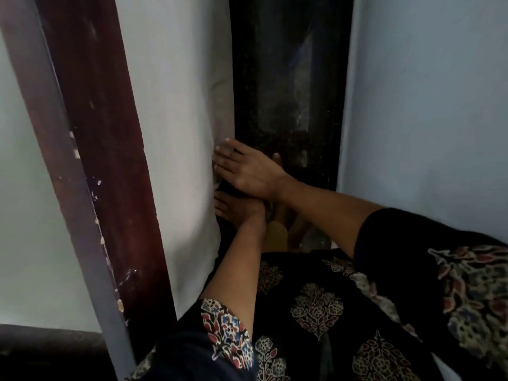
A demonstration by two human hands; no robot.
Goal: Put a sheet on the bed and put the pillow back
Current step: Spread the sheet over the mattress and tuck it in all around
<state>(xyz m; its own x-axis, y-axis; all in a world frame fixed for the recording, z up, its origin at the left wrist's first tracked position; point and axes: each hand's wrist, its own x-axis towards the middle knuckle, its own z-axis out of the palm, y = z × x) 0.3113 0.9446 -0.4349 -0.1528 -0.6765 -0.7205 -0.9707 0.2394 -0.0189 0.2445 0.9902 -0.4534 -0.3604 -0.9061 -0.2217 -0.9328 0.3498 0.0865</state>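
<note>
right hand flat, pressing sheet edge

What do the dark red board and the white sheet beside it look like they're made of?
The board seems wood with a glossy reddish-brown varnish: it shows sheen and pale chips along its edge. The sheet looks like matte cloth: it creases softly where the right hand presses it.

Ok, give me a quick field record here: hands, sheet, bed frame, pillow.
sheet: white, draped beside the wood rail
bed frame: dark wood rail, left of the sheet
right hand: flat, straight fingers pressing the sheet's edge
left hand: just below the right hand, shadowed; grip unclear
pillow: not in view
wall: pale blue, on the right
floor: dark, between sheet and wall
</note>
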